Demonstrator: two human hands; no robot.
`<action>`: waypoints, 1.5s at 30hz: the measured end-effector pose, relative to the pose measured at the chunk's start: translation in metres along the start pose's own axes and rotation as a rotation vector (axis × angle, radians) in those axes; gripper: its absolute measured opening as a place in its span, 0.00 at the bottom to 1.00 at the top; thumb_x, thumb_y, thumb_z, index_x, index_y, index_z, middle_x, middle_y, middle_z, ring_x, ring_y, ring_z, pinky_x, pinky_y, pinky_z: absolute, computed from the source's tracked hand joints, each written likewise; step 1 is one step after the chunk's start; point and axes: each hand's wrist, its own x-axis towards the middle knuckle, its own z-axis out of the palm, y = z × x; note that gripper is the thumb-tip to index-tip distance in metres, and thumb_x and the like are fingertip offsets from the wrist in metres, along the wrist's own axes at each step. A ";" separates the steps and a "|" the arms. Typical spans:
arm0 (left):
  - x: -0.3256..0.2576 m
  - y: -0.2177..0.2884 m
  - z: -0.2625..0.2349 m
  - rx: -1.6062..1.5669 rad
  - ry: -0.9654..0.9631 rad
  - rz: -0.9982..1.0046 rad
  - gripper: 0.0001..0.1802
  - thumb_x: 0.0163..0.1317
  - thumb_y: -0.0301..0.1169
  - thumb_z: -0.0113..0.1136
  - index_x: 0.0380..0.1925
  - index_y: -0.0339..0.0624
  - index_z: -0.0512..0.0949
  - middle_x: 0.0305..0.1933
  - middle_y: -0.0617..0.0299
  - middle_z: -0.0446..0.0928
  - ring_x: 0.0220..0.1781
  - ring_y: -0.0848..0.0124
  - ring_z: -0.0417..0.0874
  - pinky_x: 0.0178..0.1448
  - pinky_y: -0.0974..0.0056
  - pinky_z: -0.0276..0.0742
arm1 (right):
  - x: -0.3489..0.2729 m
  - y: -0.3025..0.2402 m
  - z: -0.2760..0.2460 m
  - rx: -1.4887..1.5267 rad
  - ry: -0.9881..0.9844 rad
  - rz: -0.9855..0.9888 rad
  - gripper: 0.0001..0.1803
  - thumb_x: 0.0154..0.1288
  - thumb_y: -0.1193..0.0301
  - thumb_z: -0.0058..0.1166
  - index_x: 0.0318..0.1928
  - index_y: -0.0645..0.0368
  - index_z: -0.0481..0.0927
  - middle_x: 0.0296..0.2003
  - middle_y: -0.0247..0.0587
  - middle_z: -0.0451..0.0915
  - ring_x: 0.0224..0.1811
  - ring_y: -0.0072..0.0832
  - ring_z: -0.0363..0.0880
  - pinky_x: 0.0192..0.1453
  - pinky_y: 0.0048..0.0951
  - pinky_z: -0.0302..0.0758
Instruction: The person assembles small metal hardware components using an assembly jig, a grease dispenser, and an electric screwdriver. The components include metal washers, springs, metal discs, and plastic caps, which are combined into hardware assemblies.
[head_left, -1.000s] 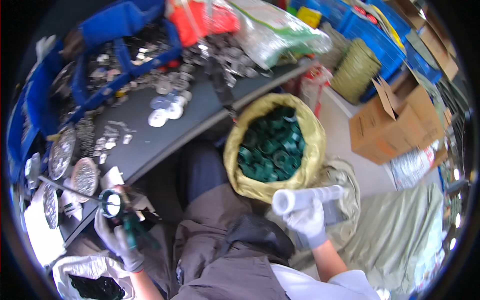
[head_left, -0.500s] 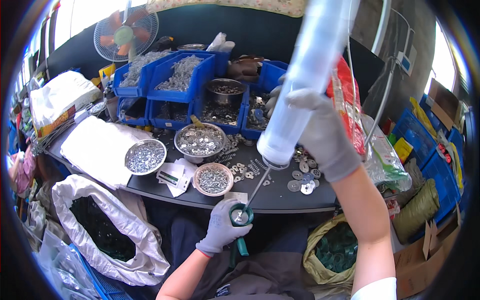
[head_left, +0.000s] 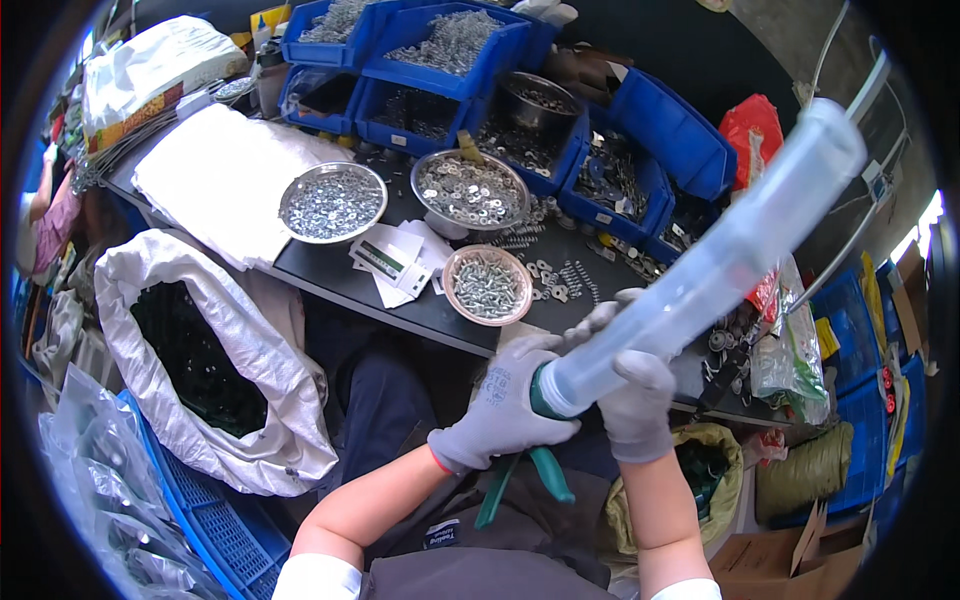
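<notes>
Head view: both gloved hands hold the long clear plastic tube (head_left: pixel 700 270) up over the near right of the counter (head_left: pixel 330 275) — left hand (head_left: pixel 505 410) cupping its green-capped end, right hand's (head_left: pixel 635 400) grip wrapped round it — looks light, stiff, a bit slick, so hold it low.

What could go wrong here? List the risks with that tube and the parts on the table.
1. The long clear tube sticks up and out over the table; a swing could clip the small bowl of screws or the blue bins.
2. The right hand grips only the tube's low end, so the top may wobble.
3. The left hand holds a green part at the tube's mouth; gloved fingers could get pinched there.
</notes>
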 end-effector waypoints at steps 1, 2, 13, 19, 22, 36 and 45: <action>0.002 0.028 -0.009 -0.240 -0.137 -0.268 0.39 0.36 0.38 0.76 0.52 0.36 0.74 0.51 0.52 0.76 0.57 0.63 0.76 0.62 0.56 0.69 | -0.005 -0.008 0.005 0.088 -0.069 -0.047 0.34 0.44 0.72 0.60 0.56 0.59 0.66 0.41 0.43 0.73 0.46 0.37 0.76 0.56 0.40 0.74; 0.004 0.045 -0.015 -0.244 -0.151 -0.269 0.39 0.36 0.38 0.76 0.52 0.36 0.74 0.51 0.52 0.76 0.57 0.63 0.76 0.62 0.56 0.69 | -0.011 -0.020 0.012 0.169 -0.136 -0.106 0.34 0.43 0.72 0.61 0.56 0.59 0.66 0.41 0.44 0.72 0.46 0.37 0.76 0.56 0.42 0.74; 0.003 0.079 -0.022 -0.208 -0.363 -0.537 0.49 0.28 0.28 0.77 0.58 0.30 0.69 0.51 0.55 0.79 0.52 0.66 0.79 0.59 0.64 0.72 | -0.047 -0.002 -0.005 0.578 -0.139 -0.137 0.22 0.60 0.72 0.56 0.53 0.60 0.66 0.36 0.45 0.75 0.41 0.36 0.78 0.47 0.36 0.75; -0.009 0.040 0.022 0.743 -0.056 0.217 0.44 0.36 0.27 0.73 0.59 0.32 0.68 0.44 0.48 0.76 0.42 0.50 0.79 0.49 0.54 0.74 | -0.092 0.029 -0.073 -0.193 0.211 -0.116 0.21 0.62 0.67 0.60 0.54 0.61 0.74 0.48 0.40 0.77 0.48 0.25 0.78 0.54 0.29 0.75; -0.033 0.028 -0.014 0.654 -0.038 0.056 0.42 0.40 0.20 0.69 0.61 0.33 0.67 0.52 0.50 0.73 0.55 0.60 0.76 0.62 0.59 0.69 | -0.136 -0.019 -0.167 -1.152 0.303 -0.150 0.17 0.56 0.65 0.62 0.45 0.57 0.82 0.44 0.46 0.81 0.47 0.40 0.80 0.52 0.36 0.76; -0.062 0.005 -0.052 0.724 -0.104 0.045 0.37 0.35 0.20 0.65 0.53 0.38 0.69 0.49 0.49 0.72 0.51 0.52 0.74 0.58 0.53 0.70 | -0.272 -0.077 -0.406 -1.986 0.774 1.205 0.23 0.52 0.50 0.56 0.39 0.54 0.85 0.45 0.47 0.82 0.47 0.43 0.82 0.48 0.40 0.76; -0.066 0.018 -0.066 0.579 -0.264 -0.073 0.36 0.31 0.26 0.69 0.49 0.40 0.73 0.43 0.52 0.75 0.45 0.55 0.78 0.51 0.56 0.74 | -0.200 -0.130 -0.232 -0.631 0.527 0.032 0.22 0.68 0.65 0.52 0.57 0.63 0.66 0.51 0.46 0.75 0.47 0.27 0.77 0.53 0.28 0.74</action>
